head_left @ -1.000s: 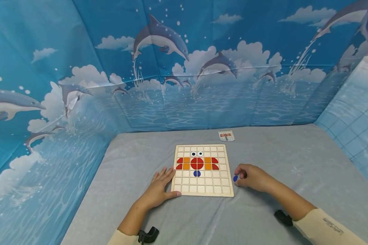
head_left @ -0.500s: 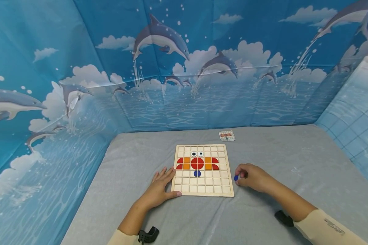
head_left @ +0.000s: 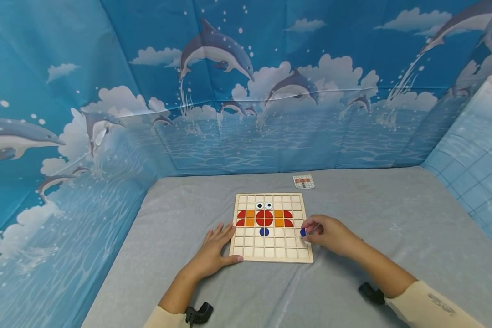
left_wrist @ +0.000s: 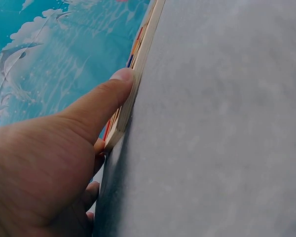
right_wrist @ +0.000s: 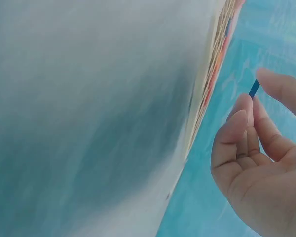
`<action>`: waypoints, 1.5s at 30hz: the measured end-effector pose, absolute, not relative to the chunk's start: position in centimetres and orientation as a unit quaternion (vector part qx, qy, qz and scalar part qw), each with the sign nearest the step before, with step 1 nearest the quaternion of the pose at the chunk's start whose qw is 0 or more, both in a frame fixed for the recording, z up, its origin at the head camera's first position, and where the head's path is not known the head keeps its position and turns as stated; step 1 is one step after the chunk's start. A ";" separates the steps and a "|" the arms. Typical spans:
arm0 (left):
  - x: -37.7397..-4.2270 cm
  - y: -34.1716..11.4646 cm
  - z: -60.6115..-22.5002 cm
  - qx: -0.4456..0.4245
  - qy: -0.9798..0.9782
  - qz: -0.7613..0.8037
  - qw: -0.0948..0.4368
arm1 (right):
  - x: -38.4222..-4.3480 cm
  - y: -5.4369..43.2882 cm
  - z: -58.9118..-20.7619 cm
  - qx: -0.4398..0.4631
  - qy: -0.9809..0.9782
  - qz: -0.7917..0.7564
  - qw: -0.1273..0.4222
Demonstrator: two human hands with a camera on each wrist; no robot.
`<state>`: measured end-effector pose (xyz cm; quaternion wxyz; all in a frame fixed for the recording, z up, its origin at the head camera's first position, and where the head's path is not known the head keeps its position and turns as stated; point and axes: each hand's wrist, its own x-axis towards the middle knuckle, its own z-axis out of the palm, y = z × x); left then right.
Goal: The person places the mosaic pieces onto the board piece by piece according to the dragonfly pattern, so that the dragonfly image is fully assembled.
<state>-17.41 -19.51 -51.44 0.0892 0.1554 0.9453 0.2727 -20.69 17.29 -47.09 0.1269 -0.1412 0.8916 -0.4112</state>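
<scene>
A square wooden grid board (head_left: 280,252) lies on the grey cloth in the head view. My left hand (head_left: 211,255) rests at its near left corner, fingers spread along the left side and thumb on the near edge. Between thumb and fingertips, my right hand (head_left: 333,234) pinches a small flat blue piece (head_left: 303,232) over the board's right edge. The right wrist view shows this blue piece (right_wrist: 254,88) edge-on. Set in the grid are two eye pieces (head_left: 264,206), a red circle (head_left: 264,218) of several pieces, orange squares (head_left: 279,218) and blue pieces (head_left: 264,232).
Behind the board lies a small printed card (head_left: 303,181) with a coloured grid picture. Grey cloth (head_left: 393,218) covers the table. A blue dolphin-print curtain (head_left: 246,136) stands along the back and sides.
My right hand has moved left with the blue piece, from beside the board to over its right edge. The left hand and the board stay in place.
</scene>
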 end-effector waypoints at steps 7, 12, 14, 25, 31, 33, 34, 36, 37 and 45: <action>-17.5 -19.5 -51.5 0.155 0.945 0.274 0.089 | -20.5 14.7 -46.9 -0.156 0.885 -0.418 0.129; -17.5 -19.5 -51.6 0.155 0.945 0.272 0.090 | -20.4 12.9 -46.9 -0.177 0.877 -0.429 0.129; -17.6 -19.5 -51.6 0.156 0.946 0.271 0.089 | -20.4 12.3 -47.1 -0.196 0.872 -0.431 0.124; -17.5 -19.5 -51.5 0.158 0.947 0.267 0.087 | -21.1 9.2 -48.2 -0.245 0.869 -0.413 0.118; -17.5 -19.5 -51.4 0.159 0.945 0.272 0.090 | -21.2 7.8 -48.3 -0.239 0.878 -0.395 0.127; -17.5 -19.5 -51.4 0.159 0.944 0.274 0.091 | -21.2 7.4 -48.4 -0.233 0.884 -0.384 0.128; -17.5 -19.5 -51.4 0.160 0.944 0.274 0.091 | -21.2 7.2 -48.4 -0.230 0.888 -0.378 0.127; -17.5 -19.5 -51.3 0.161 0.944 0.274 0.091 | -21.2 6.8 -48.5 -0.222 0.894 -0.369 0.127; -17.5 -19.5 -51.3 0.161 0.944 0.274 0.091 | -21.2 6.7 -48.5 -0.219 0.896 -0.364 0.127; -17.4 -19.7 -51.3 0.159 0.944 0.274 0.094 | -21.1 5.9 -48.5 -0.209 0.904 -0.348 0.135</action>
